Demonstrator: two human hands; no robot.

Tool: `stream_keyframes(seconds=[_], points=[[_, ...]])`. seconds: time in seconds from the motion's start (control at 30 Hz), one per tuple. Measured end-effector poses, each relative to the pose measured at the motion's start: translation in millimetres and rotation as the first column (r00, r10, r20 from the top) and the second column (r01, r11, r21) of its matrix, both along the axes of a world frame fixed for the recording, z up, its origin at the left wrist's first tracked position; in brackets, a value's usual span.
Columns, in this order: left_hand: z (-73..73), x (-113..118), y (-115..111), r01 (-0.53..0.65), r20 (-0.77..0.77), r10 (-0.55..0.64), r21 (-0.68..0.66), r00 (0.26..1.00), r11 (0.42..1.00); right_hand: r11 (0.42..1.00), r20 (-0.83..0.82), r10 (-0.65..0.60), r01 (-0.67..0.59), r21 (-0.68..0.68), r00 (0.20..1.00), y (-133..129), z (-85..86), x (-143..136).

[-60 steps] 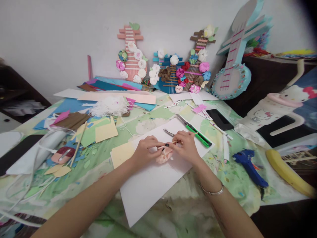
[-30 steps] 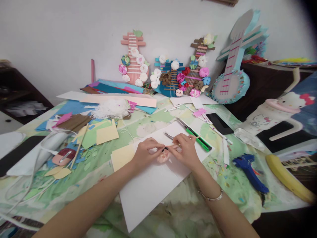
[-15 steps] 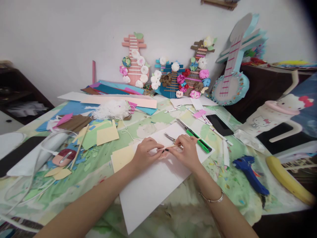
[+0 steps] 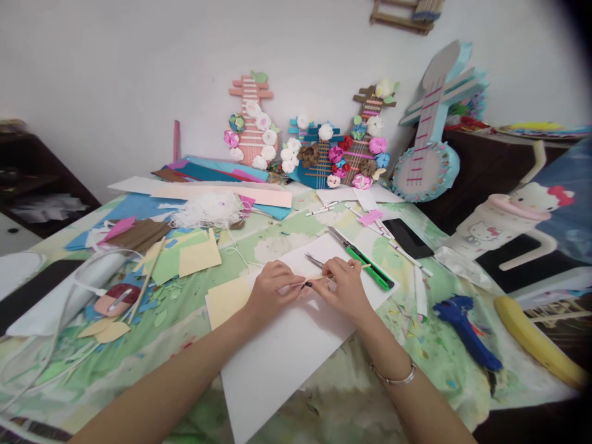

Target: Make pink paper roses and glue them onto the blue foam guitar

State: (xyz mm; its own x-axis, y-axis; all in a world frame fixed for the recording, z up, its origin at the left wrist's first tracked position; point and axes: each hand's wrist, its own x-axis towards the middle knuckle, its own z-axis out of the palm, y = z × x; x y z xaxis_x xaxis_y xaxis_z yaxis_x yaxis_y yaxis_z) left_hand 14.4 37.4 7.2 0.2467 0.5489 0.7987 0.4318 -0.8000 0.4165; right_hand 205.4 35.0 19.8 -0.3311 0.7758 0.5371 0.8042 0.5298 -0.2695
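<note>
Over a white sheet (image 4: 272,364), my two hands meet with fingertips almost touching. My left hand (image 4: 274,290) is closed in a pinch on a small piece of pale pink paper (image 4: 305,292). My right hand (image 4: 346,288) pinches the same paper from the other side. A thin pale stick (image 4: 367,266) pokes out beyond the right fingers; the rest of it is mostly hidden. Just behind the hands lie scissors (image 4: 314,259), partly covered by the right hand. A green utility knife (image 4: 370,265) rests on the sheet's far right corner.
Right of the sheet are a blue glue gun (image 4: 467,333), a banana (image 4: 536,342), a black phone (image 4: 408,238) and a tumbler (image 4: 490,228). Paper scraps (image 4: 200,256), white string (image 4: 208,211) and a cable lie left. Flower-covered paper instruments (image 4: 252,123) stand against the wall.
The camera view has tipped up slightly, so the back items sit lower. Both hands stay together on the pink paper, with the fingers shifting a little; the stick's end shows more plainly.
</note>
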Motion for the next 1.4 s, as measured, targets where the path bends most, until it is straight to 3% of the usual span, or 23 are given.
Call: stream_keyframes(seconds=[0.2, 0.4, 0.73, 0.9, 1.07, 1.17, 1.3, 1.4], points=[[-3.8, -0.6, 1.8, -0.003, -0.049, 0.006, 0.07, 0.999, 0.998, 0.996, 0.01, 0.006, -0.007, 0.085, 1.0, 3.6, -5.2, -0.6], [-1.6, -0.7, -1.0, 0.045, -0.014, -0.047, -0.125, 0.999, 0.991, 0.993, -0.103, -0.024, 0.036, 0.11, 0.994, 3.5, -6.7, -2.3], [1.7, -0.8, -5.5, 0.024, 0.006, -0.023, -0.251, 1.0, 0.968, 0.993, -0.106, -0.011, 0.023, 0.117, 0.994, 2.5, -7.2, -4.9], [1.5, 0.6, -7.3, -0.008, 0.058, 0.033, -0.384, 0.998, 0.924, 0.981, -0.049, 0.099, -0.089, 0.175, 0.994, -0.3, -4.2, -8.8], [8.8, 2.0, -9.8, 0.041, 0.123, 0.023, -0.495, 0.992, 0.868, 0.969, -0.015, 0.194, -0.189, 0.158, 0.981, -4.6, -2.1, -11.5], [12.4, -1.0, -8.4, 0.181, 0.235, -0.05, -0.582, 0.971, 0.793, 0.971, -0.079, 0.198, -0.184, 0.153, 0.977, -4.9, -3.2, -11.7], [13.1, -6.3, -2.8, 0.473, 0.527, -0.084, -0.668, 0.846, 0.574, 0.978, -0.185, 0.181, -0.157, 0.135, 0.966, -5.0, -2.2, -12.2], [11.5, -7.3, 0.9, 0.603, 0.647, -0.063, -0.664, 0.76, 0.443, 0.986, -0.222, 0.161, -0.146, 0.085, 0.962, -6.6, 0.9, -13.3]])
